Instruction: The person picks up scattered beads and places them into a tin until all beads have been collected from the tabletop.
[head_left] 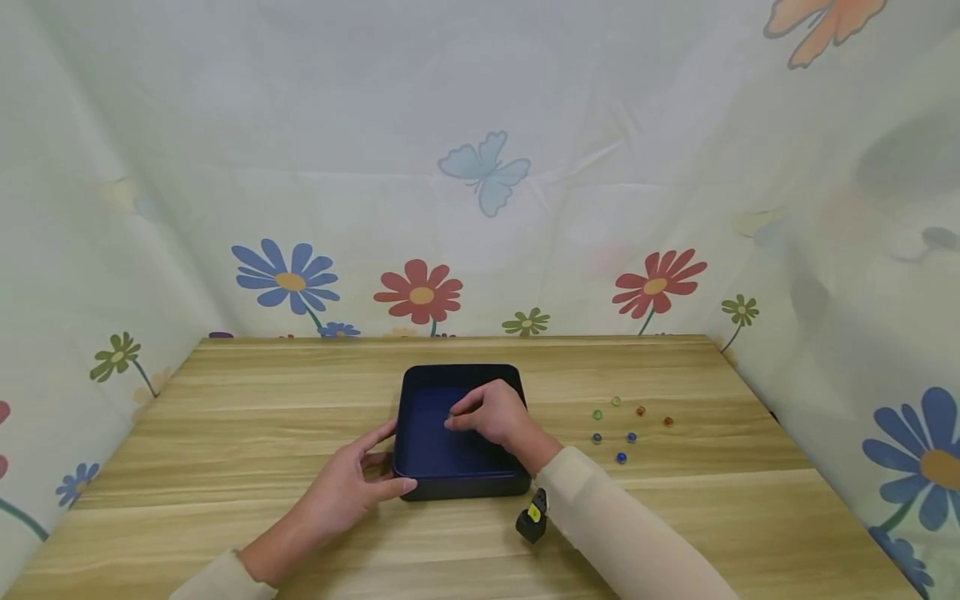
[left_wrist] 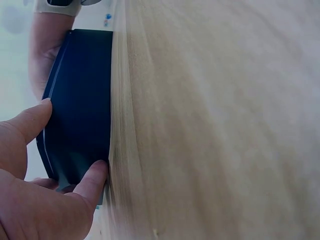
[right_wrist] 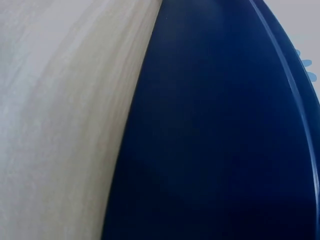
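Note:
A dark blue rectangular box (head_left: pixel 462 487) with an open top sits on the wooden table in the head view. Around its near left corner my left hand (head_left: pixel 345 483) holds it, thumb on the front wall and fingers along the left side. The left wrist view shows that hand (left_wrist: pixel 50 200) gripping the box (left_wrist: pixel 82 95) close to the tabletop. My right hand (head_left: pixel 498 414) reaches over the right rim, thumb and fingertips pinching a small marble (head_left: pixel 450 417) above the box floor; its colour is mostly hidden. Only the box wall (right_wrist: pixel 210 125) fills the right wrist view, without the hand.
Right of the box lie several glass marbles: green (head_left: pixel 597 414), orange-brown (head_left: pixel 668 422) and blue (head_left: pixel 621 458). A black wrist camera (head_left: pixel 532 521) hangs by the right sleeve (head_left: pixel 622 525). Behind the wooden table (head_left: pixel 285 400) stands a flower-printed curtain (head_left: pixel 360 200).

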